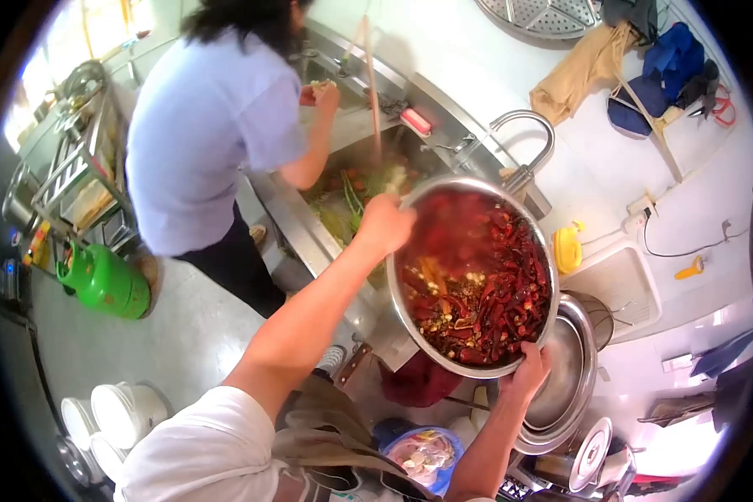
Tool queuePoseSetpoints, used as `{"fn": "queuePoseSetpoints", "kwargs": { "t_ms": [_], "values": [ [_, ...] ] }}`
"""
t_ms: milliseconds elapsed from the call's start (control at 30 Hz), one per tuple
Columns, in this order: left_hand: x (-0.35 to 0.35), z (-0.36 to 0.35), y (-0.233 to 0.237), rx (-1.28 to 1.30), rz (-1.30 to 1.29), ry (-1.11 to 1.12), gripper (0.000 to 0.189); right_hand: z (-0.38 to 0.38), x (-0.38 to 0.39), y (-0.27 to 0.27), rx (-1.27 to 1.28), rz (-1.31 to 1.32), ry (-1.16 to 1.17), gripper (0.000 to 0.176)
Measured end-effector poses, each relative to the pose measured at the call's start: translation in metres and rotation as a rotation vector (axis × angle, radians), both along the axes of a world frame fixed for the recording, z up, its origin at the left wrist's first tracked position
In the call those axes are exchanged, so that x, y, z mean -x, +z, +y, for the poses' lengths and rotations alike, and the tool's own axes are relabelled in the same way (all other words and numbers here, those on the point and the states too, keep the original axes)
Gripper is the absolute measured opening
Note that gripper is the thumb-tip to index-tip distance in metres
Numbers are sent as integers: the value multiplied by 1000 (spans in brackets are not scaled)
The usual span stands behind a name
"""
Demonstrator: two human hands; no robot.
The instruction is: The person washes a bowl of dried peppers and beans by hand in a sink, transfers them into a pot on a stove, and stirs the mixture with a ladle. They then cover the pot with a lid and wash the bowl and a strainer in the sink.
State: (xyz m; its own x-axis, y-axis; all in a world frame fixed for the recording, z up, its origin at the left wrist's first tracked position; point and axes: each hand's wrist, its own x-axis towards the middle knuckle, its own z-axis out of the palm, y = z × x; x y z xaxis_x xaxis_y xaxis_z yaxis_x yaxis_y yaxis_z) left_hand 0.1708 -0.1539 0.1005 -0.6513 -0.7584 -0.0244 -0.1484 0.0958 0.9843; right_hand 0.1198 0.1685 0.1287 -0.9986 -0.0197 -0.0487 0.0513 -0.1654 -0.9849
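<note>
A large round metal basin point(477, 276) holds red dried chillies, small pale seeds and reddish liquid. It is held up over the near right corner of the sink. My left hand point(385, 224) is closed on the basin's upper left rim. At the lower right rim, my right hand point(527, 368) grips the basin with its fingers on the edge. Beyond my left hand, green vegetables point(351, 197) lie in the metal sink point(314, 243). A curved faucet point(548, 125) stands just above the basin.
A person in a light shirt point(209, 125) stands at the sink's left. Stacked metal bowls point(573, 376) are at the right, near a white basin point(627, 289) and a yellow bottle point(567, 248). A green gas cylinder point(105, 280) and white buckets point(125, 414) stand on the floor at left.
</note>
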Motion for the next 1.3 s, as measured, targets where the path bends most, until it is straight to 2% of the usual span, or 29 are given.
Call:
{"fn": "queuePoseSetpoints", "kwargs": {
  "t_ms": [67,100,133,167,200,267,300,400,467,533,600,667,900,1100,1200,1233,1300],
  "values": [
    [-42,10,10,-97,-44,19,26,10,-20,-7,37,13,53,27],
    [-49,7,-22,-11,-3,69,25,5,-38,-1,48,18,24,24],
    [-83,23,13,-78,-64,87,25,12,-49,-2,-7,7,49,22],
    [-102,29,14,-146,-66,65,24,18,-64,3,-41,-31,32,21],
    [-121,33,10,-97,-67,100,23,17,-82,7,-70,-60,18,21],
    [-160,34,1,-104,-26,127,23,18,-103,-8,44,10,119,21],
    [-183,42,14,-51,-77,180,23,21,-113,-19,100,-9,140,20],
    [-243,33,-13,2,-71,249,21,17,-156,-30,47,-61,177,17],
    [-284,35,-2,-62,-134,284,19,5,-190,-28,10,-70,190,13],
    [-324,39,7,-121,-62,357,20,-5,-222,-32,-22,-75,224,12],
    [-370,15,-22,-112,-85,336,19,-22,-250,-35,-30,-113,263,11],
    [-410,9,-7,-106,-65,395,19,-44,-283,-32,-81,-136,297,11],
    [-561,-60,-12,-139,-14,451,10,-137,-392,-47,-84,-158,446,8],
    [-658,-127,-21,-121,-78,582,11,-237,-455,-51,-67,-228,607,7],
    [-692,-162,-23,-137,-68,684,13,-297,-471,-73,-120,-215,706,8],
    [-702,-174,-25,-126,-86,716,13,-319,-482,-45,-210,-276,744,9],
    [-729,-196,-32,-98,-138,799,14,-362,-494,-77,-65,-242,796,8]
  ]
}}
